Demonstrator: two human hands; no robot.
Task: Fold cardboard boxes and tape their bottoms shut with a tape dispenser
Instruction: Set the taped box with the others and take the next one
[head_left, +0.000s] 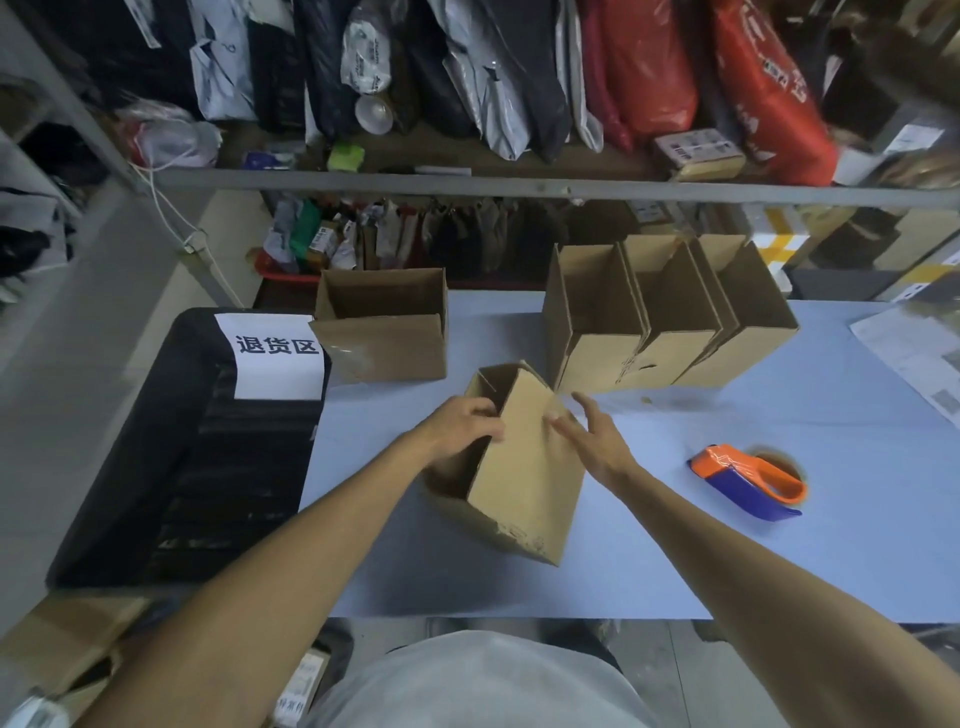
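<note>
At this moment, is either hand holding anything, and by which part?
The left hand grips the cardboard box by its upper left edge. The right hand rests open-fingered against the box's right side and grips nothing.

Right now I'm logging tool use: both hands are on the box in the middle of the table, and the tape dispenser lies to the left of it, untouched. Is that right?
Not quite. In the head view the tape dispenser lies to the right of the box, not the left. The rest holds: the left hand and right hand are both on the box, and nothing touches the dispenser on the table.

Blue table (675, 561) with cardboard boxes (670, 317), tape dispenser (748, 483), papers (914, 353).
</note>
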